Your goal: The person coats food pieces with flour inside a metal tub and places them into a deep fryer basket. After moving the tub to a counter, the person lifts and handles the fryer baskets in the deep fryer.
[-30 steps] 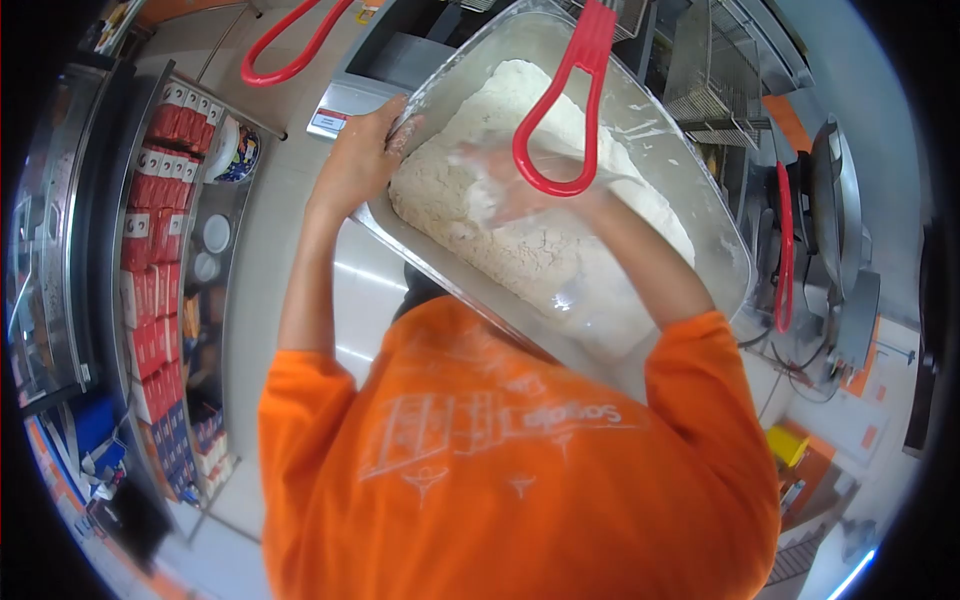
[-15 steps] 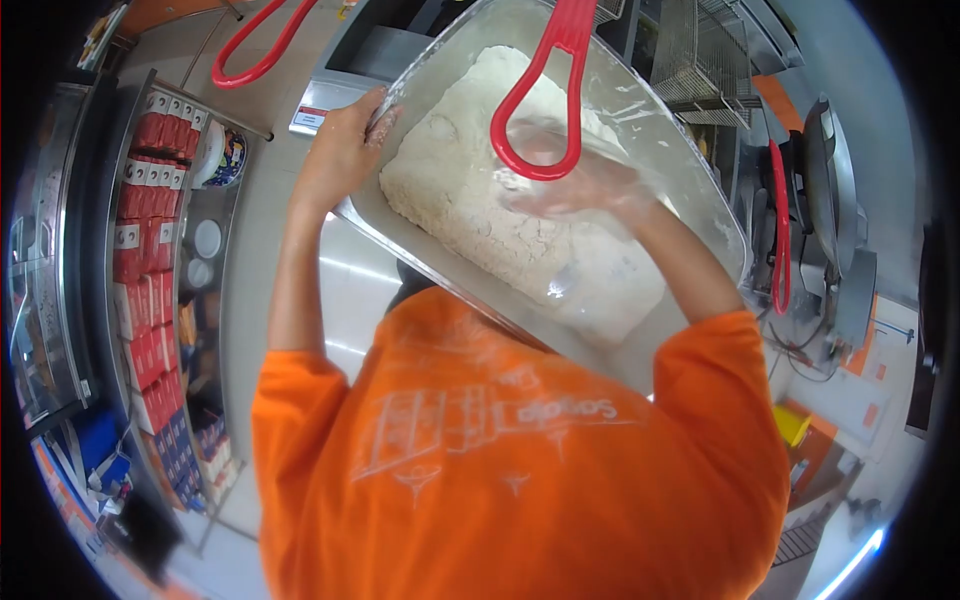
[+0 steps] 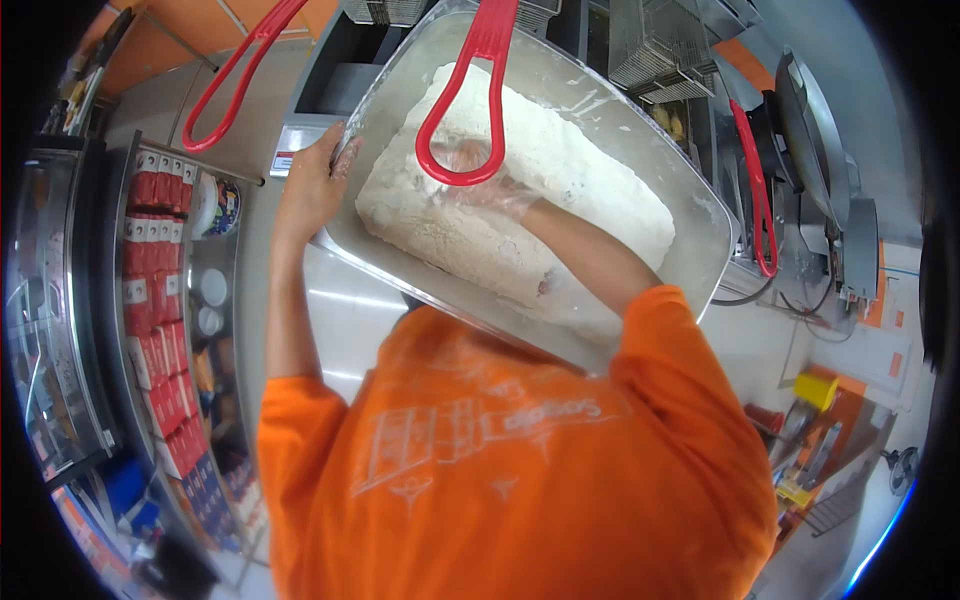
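Note:
A large metal tub (image 3: 690, 290), tilted in view, holds a bed of white flour (image 3: 600, 190). At its left corner my left hand (image 3: 312, 185) is closed around the rim, with flour on the fingers. My right hand (image 3: 508, 197), in what looks like a clear plastic glove, reaches into the flour near the middle left of the tub. Its fingers are blurred and partly covered by flour and by a red looped handle (image 3: 497, 110) that hangs in front. A small dark speck shows in the flour near my right forearm.
Another red handle (image 3: 238, 88) juts out at upper left. Wire fry baskets (image 3: 660, 50) stand beyond the tub, with a third red handle (image 3: 757, 190) and metal pans or lids (image 3: 815, 125) at right. Shelves of red-and-white packages (image 3: 150, 270) line the left.
My right hand has moved left and deeper across the flour, toward the tub's left side. My left hand keeps its hold on the rim. The whole view has shifted slightly.

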`<state>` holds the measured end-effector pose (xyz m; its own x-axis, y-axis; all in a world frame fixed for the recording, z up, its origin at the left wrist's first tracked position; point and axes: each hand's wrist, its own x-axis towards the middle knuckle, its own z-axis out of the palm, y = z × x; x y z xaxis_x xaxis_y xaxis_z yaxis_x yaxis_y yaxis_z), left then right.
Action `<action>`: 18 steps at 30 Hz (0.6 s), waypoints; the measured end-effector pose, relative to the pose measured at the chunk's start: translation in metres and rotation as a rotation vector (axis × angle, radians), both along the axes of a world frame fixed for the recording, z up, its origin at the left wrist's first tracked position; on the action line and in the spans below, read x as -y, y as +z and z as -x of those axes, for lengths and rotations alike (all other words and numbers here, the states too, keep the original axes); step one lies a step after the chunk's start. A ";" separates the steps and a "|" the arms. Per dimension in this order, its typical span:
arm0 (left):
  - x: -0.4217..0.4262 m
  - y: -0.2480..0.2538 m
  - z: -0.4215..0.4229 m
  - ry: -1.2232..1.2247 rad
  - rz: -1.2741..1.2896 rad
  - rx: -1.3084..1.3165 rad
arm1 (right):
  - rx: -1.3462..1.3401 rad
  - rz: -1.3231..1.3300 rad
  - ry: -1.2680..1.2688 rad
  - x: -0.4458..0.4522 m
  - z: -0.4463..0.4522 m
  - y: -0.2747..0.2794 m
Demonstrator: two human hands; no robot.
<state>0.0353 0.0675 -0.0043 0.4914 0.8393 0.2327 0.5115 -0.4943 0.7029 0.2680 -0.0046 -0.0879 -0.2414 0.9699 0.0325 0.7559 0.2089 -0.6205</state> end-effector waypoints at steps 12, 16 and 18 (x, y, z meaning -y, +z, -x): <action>0.000 0.008 0.002 -0.015 0.083 -0.114 | 0.131 0.441 -0.381 0.078 -0.087 0.100; -0.002 0.010 0.001 0.013 0.077 -0.135 | 0.994 0.435 -0.036 0.082 -0.047 0.077; 0.000 0.007 0.001 0.024 0.133 -0.118 | 1.750 0.075 0.537 0.083 -0.003 0.069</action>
